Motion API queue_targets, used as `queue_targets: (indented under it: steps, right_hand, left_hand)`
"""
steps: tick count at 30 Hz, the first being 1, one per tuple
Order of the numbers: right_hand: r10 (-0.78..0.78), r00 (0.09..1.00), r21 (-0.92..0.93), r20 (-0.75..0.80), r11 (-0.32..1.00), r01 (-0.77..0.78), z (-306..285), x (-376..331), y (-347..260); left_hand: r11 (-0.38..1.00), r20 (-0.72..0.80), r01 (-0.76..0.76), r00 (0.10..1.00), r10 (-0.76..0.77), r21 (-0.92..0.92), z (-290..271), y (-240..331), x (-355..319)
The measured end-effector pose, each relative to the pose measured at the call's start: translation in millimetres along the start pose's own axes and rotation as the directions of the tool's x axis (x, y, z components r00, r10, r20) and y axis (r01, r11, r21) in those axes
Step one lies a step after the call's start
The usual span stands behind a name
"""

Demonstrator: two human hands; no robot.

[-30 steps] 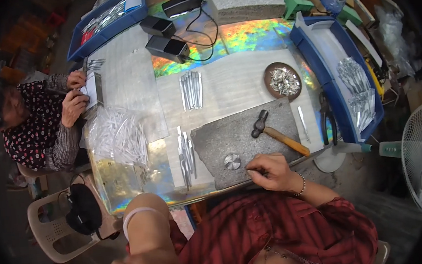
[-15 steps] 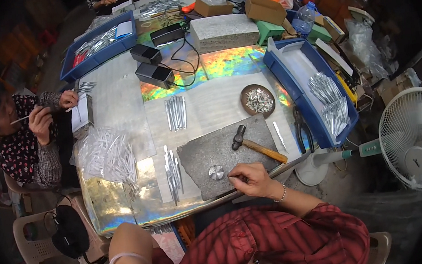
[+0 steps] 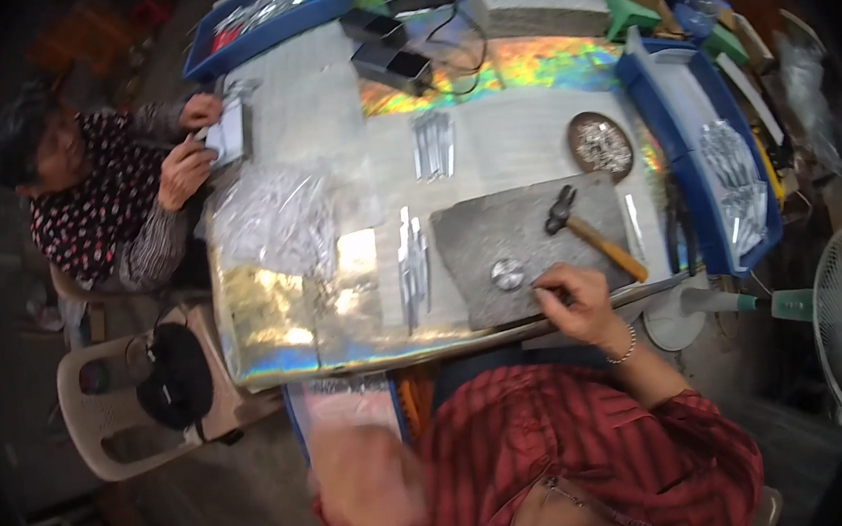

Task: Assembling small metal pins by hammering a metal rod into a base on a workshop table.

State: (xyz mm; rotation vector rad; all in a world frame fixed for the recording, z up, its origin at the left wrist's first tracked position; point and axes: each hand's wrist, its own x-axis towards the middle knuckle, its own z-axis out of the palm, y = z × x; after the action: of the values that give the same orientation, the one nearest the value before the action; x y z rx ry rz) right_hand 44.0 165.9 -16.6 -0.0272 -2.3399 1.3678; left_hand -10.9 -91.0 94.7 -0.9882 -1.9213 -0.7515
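Observation:
My right hand rests at the near edge of a grey stone slab, fingers curled together; whatever they may hold is hidden. Just left of its fingertips lies a shiny round metal disc on the slab. A hammer with a wooden handle lies across the slab's right side. Below the table's near edge, in front of my red striped shirt, my left hand is smeared by motion and its fingers cannot be made out. Thin silvery strips lie left of the slab.
A brown bowl of small silvery pieces and a blue tray stand to the right. Another bundle of strips lies farther back. A plastic bag of pieces sits at left, where a co-worker handles a white block.
My view has swung down and leftward, shifting the table up and right. My left hand has come into sight, moving. My right hand stays by the disc; the co-worker's hands have come lower and closer together.

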Motion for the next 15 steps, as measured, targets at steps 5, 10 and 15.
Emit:
queue_targets:
  steps: [5,10,15]
  right_hand:
    - [-0.012,1.000,-0.002,0.028,1.000,0.012,2.5,3.5,1.3]
    - [-0.029,0.999,0.008,0.036,1.000,0.028,5.5,6.2,-1.6]
    - [-0.095,0.995,-0.014,0.041,0.995,0.096,4.3,7.3,-0.1]
  left_hand:
    - [0.552,0.498,0.794,0.598,-0.628,-0.255,75.7,-46.4,-52.6]
    - [0.585,0.635,0.811,0.443,-0.633,0.018,105.0,-64.9,-79.6]
    - [0.727,0.606,0.675,0.529,-0.595,0.124,121.2,-68.1,-79.6]
